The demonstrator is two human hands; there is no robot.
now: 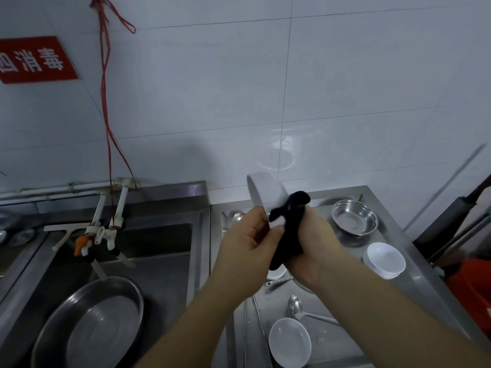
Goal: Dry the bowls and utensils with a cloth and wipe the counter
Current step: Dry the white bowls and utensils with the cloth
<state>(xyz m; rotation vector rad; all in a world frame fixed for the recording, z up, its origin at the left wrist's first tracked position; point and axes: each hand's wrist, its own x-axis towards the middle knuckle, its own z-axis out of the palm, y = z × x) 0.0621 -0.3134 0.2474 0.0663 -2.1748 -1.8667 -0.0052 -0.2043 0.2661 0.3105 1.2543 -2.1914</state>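
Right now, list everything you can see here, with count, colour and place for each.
held bowl: one, white, tilted, above the counter
cloth: one, black, against the held bowl
white bowls: two, on the counter, right and near
steel bowl: one, silver, counter's far end
spoon: one, silver, near the closer white bowl
steel pan: one, silver, in the sink
taps: white, over the sink
sign: one, red, on the wall
string: red, hanging from the wall
hands: left holds the bowl, right grips the cloth

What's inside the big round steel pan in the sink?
Nothing visible inside the big round steel pan: only bare, shiny metal shows. Its near edge runs out of frame, and the left forearm covers nothing of it.
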